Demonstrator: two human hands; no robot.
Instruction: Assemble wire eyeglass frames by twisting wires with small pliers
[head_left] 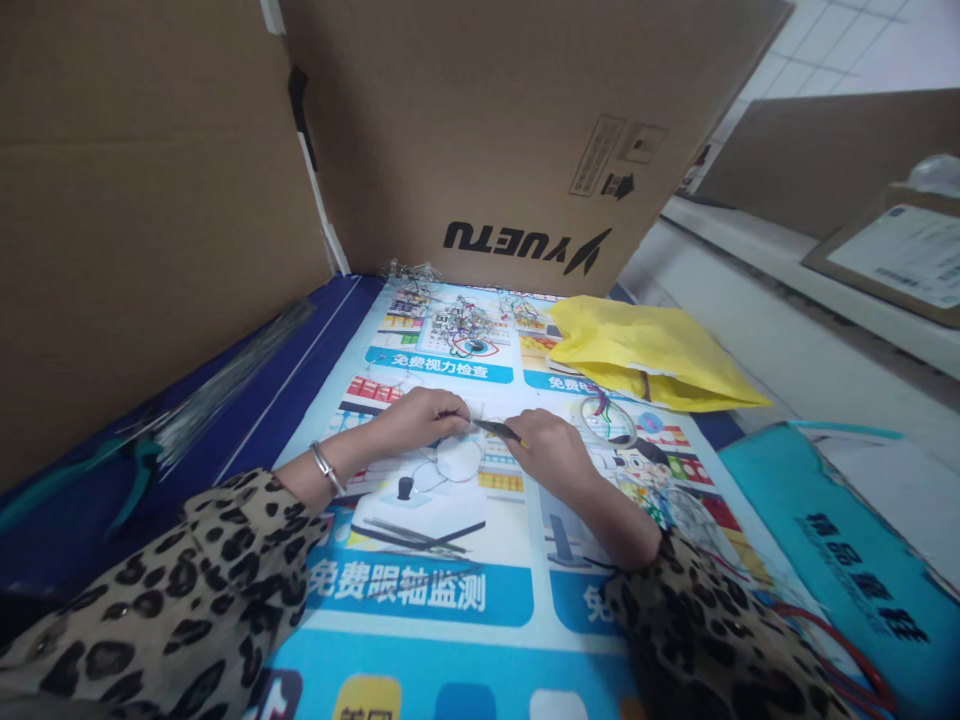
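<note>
Near the middle of the printed sheet [499, 600], my left hand [427, 415] is closed in a pinch; what sits between its fingertips is too small to make out. My right hand [551, 450] is wrapped round a slim dark tool with a yellowish handle [496, 430], whose tip points left and reaches my left fingertips. Thin wire loops hang just below the hands. Several straight dark wires [420, 535] lie on the sheet below them. To the right of my right hand rests a clear round ring [609, 422] with coloured threads.
Tall cardboard panels [480, 120] stand behind and left. A yellow bag [652, 350] and a teal packet [840, 540] lie at the right. Tangled wire pieces [465, 318] are at the back. Teal-handled pliers [139, 470] and a wire bundle [240, 375] lie left; red cords [840, 640] lower right.
</note>
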